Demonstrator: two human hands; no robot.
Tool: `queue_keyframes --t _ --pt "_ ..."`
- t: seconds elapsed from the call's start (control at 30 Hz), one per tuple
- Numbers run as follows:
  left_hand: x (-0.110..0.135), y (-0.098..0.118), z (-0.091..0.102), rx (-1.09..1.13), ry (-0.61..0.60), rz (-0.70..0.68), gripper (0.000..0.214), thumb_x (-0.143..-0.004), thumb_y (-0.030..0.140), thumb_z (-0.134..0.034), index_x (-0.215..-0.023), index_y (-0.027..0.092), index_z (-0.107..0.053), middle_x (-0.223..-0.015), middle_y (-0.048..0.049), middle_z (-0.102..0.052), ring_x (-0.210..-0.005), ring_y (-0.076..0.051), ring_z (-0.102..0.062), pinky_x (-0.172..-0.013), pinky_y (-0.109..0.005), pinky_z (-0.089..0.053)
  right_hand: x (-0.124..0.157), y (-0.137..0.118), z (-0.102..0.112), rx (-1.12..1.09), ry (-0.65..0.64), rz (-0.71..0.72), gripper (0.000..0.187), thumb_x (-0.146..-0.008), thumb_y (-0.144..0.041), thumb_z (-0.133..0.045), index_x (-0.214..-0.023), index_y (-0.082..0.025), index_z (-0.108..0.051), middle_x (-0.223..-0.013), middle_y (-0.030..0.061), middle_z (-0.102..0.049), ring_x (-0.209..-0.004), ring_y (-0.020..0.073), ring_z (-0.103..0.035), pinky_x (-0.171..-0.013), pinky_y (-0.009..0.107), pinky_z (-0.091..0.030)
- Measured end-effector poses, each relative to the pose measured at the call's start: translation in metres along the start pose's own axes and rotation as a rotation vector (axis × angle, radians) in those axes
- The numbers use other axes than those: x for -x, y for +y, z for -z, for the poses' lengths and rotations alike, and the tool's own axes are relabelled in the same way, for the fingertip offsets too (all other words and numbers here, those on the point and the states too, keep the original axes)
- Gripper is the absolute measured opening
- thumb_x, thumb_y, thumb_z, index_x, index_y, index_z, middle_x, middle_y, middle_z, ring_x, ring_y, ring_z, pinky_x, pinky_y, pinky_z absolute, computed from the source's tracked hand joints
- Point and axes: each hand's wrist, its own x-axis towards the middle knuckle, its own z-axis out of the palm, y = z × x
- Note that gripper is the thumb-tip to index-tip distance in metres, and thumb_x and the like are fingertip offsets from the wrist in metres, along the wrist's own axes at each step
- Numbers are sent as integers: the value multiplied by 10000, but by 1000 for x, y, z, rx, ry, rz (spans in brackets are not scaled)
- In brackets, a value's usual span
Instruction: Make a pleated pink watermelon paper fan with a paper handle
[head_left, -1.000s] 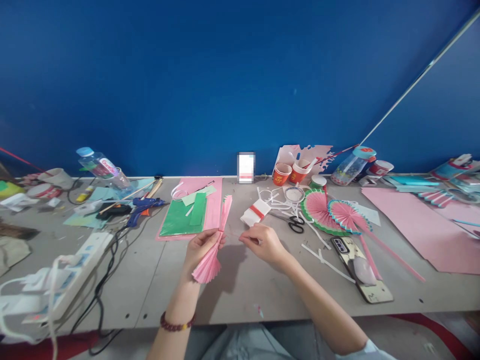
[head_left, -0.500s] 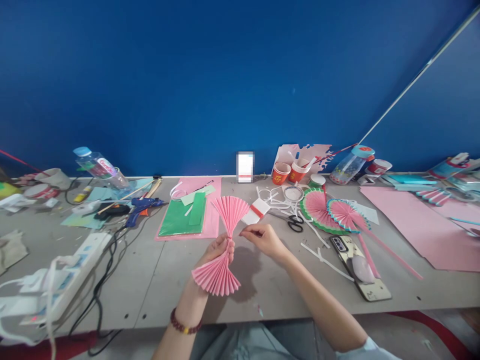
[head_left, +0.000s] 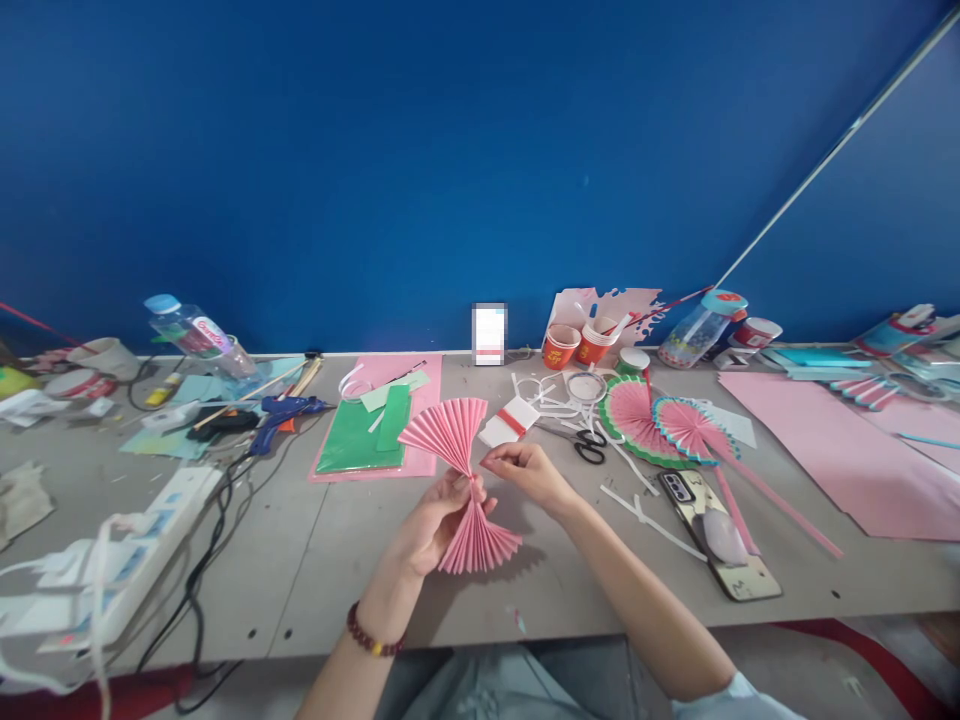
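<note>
A pleated pink paper fan [head_left: 452, 430], pinched at its middle into a bow shape, is up off the table in front of me. My left hand [head_left: 439, 515] grips it at the narrow waist, one half spreading up and left, the other down and right. Just right of that waist is my right hand [head_left: 525, 475], its thumb and index finger pressed together. Whatever sits in that pinch, possibly a thin thread, is too small to make out. Behind the hands lies a white packet with a red band [head_left: 510, 422].
Left are a blue glue gun [head_left: 281, 418], a power strip [head_left: 161, 550] with cables, and green paper [head_left: 367, 435] on pink sheets. Right are black-handled scissors [head_left: 590, 446], white paper strips, finished round fans [head_left: 641, 425], a phone [head_left: 724, 540] and paper cups [head_left: 562, 345].
My left hand has turned the pleated fan: its upper half now leans left and its lower half points right. The waist has shifted slightly right. My right hand stays nearly in place, still pinching.
</note>
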Motion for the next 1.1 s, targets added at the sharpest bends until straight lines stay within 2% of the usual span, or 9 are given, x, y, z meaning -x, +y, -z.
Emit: queue_keyframes --t 0.2,0.37,0.47,0.63,0.8,0.97,1.1 --pt "2 5 -3 -37 87 -95 209 -663 210 -793 -780 161 -627 -733 9 -612 -731 -121 -599 -766 -253 -500 0 1 1 72 11 -10 349 -704 -486 -683 -760 -142 -696 -548 -31 -472 -519 75 -313 -482 229 -216" --pt "-1 3 -4 -146 139 -143 301 -630 309 -827 -674 144 -579 -650 23 -583 -610 -90 -561 -626 -202 -472 -1 3 -1 104 5 -26 351 -701 -487 -676 -764 -143 -697 -497 -54 -395 -494 71 -270 -473 232 -198" --pt "-4 2 -5 -154 194 -169 313 -635 312 -820 -637 143 -557 -617 33 -562 -583 -77 -545 -610 -193 -468 0 3 -2 116 11 -19 345 -708 -482 -674 -769 -143 -696 -497 -56 -388 -494 68 -269 -468 229 -191" --pt "-7 1 -2 -164 317 -158 294 -656 360 -796 -729 139 -617 -658 19 -619 -603 -88 -584 -647 -208 -492 0 4 -3 97 13 -21 358 -704 -495 -676 -769 -144 -683 -498 -54 -404 -479 64 -277 -457 228 -187" --pt "-8 0 2 -203 275 -180 336 -715 401 -754 -920 149 -666 -736 -9 -660 -670 -118 -624 -706 -246 -515 -3 11 -3 127 50 -19 349 -705 -495 -669 -750 -149 -664 -477 -68 -367 -462 64 -256 -454 230 -178" --pt "-11 2 4 -218 323 -194 363 -671 376 -789 -929 144 -684 -733 -7 -652 -631 -105 -596 -686 -248 -519 -1 9 -2 109 43 -16 341 -717 -490 -666 -757 -151 -657 -482 -68 -370 -465 67 -265 -454 229 -198" --pt "-12 4 6 -202 333 -181 335 -689 338 -766 -956 148 -699 -750 -13 -663 -657 -103 -601 -679 -225 -506 1 8 -3 110 43 -20 339 -722 -493 -665 -760 -157 -656 -481 -70 -366 -462 68 -263 -452 228 -204"
